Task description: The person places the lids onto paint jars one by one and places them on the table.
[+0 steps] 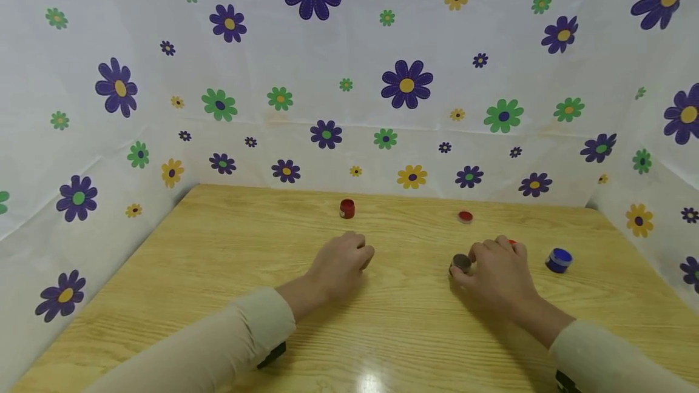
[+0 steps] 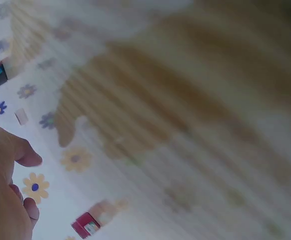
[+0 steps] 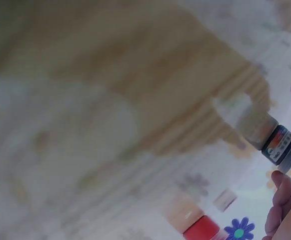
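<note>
A small dark jar (image 1: 461, 262) with a grey-brown top stands right of the table's middle. My right hand (image 1: 499, 275) pinches it between thumb and fingers. The right wrist view shows the same jar (image 3: 278, 145) from the side, with a printed label and a clear top part; fingertips lie right at it. Over the table left of centre is my left hand (image 1: 340, 264), its fingers loosely curled around nothing. Nearest to that hand is a dark red jar (image 1: 347, 208), further back on the table.
A red jar (image 1: 511, 242) is mostly hidden behind the right hand. To its right sits a blue jar (image 1: 559, 260). Near the back edge lies a small red disc-shaped lid (image 1: 465, 216). Flower-printed white sheeting (image 1: 349, 47) encloses the wooden table (image 1: 229, 241) at the back and sides.
</note>
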A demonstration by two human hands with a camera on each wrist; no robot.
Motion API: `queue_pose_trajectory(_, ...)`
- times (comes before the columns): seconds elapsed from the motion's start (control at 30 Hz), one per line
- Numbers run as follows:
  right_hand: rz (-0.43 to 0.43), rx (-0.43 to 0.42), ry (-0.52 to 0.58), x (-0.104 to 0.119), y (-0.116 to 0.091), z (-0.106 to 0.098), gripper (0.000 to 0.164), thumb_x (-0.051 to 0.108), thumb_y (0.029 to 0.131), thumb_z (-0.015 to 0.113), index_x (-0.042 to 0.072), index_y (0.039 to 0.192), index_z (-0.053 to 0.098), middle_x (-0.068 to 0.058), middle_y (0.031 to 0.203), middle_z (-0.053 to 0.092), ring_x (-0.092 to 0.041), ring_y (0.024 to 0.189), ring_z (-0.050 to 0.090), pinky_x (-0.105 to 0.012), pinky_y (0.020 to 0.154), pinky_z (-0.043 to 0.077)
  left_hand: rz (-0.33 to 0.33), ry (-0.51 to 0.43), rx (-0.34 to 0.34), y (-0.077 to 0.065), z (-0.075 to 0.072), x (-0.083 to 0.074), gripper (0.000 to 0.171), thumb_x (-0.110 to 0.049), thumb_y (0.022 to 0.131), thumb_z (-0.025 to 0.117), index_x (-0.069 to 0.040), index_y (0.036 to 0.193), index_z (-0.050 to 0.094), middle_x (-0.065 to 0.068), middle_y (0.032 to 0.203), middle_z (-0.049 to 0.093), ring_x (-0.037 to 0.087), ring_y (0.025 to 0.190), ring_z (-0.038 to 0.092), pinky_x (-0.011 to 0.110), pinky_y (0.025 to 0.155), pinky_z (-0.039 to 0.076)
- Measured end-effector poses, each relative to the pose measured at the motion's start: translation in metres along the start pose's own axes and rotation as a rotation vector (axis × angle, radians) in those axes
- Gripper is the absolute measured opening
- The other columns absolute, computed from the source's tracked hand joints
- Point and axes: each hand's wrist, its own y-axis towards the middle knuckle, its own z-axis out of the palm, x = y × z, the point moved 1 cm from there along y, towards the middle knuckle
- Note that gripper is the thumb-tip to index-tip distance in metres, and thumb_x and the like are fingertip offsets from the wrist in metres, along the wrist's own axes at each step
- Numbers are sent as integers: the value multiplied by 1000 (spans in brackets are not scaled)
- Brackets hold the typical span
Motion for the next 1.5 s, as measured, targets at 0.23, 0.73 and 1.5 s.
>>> queue_pose_trajectory(0.23, 26, 23, -51, -10, 8, 1, 39, 46, 85, 70, 8, 89, 69, -8, 88, 67, -30, 88, 52, -53, 81, 34, -87, -10, -21, 0, 4, 18, 28, 10, 72, 63, -15, 69, 50, -3, 69, 39, 12, 65, 34, 23, 55, 29)
queue_pose_trajectory(0.73, 112, 52, 14, -23, 27, -3, 39, 33, 87, 65, -1, 105, 66, -19, 102, 66, -38, 96, 51, -54, 79, 32, -412, 25, 188, 8, 5, 55, 22, -1, 79, 65, -13, 67, 51, 0, 71, 48, 17, 68, 49, 28, 53, 40)
queue_pose_trajectory(1.5, 326, 241, 47, -38, 100, 8, 44, 44, 92, 53, 7, 68, 56, -12, 75, 50, -36, 88, 44, -53, 80, 27, -698, 33, 388, 29, 24, 83, 43, -41, 92, 60, 1, 100, 61, 13, 96, 61, 27, 86, 57, 42, 76, 52)
